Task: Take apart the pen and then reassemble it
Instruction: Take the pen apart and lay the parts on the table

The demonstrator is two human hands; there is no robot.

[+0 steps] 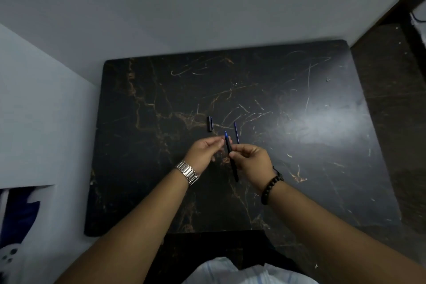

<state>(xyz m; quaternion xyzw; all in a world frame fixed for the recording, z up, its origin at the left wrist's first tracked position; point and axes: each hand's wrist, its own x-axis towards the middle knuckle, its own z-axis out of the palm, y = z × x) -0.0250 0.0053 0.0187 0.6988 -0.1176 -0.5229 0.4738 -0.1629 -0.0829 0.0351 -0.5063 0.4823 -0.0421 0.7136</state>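
Head view shows the right hand (252, 163) pinching the dark pen barrel (231, 160) between thumb and fingertips about midway along it, so the barrel stands tilted, its far end pointing away from the person and its near end hanging below the hand above the table. The left hand (204, 152) is curled, its fingertips (220, 143) closed at the barrel's far end, where a small blue tip (225, 132) sticks out; whether they grip that tip piece or only steady it is too small to tell. Just beyond the hands, toward the middle of the table (161, 191), lie two loose parts, apart from each other: a short black cap (210, 124) to the left, and a thin blue refill (236, 132) to the right, just beside the raised barrel end. A metal watch (187, 172) sits on the left wrist and a bead bracelet (272, 189) on the right. Judging from this layout, the pen is already partly apart: cap off, refill out and set down. It cannot be settled whether the fingers are taking off the last front piece or starting to put it back. Either way, the refill must go back into the barrel, the tip be seated, and the cap pressed on before the task is complete.
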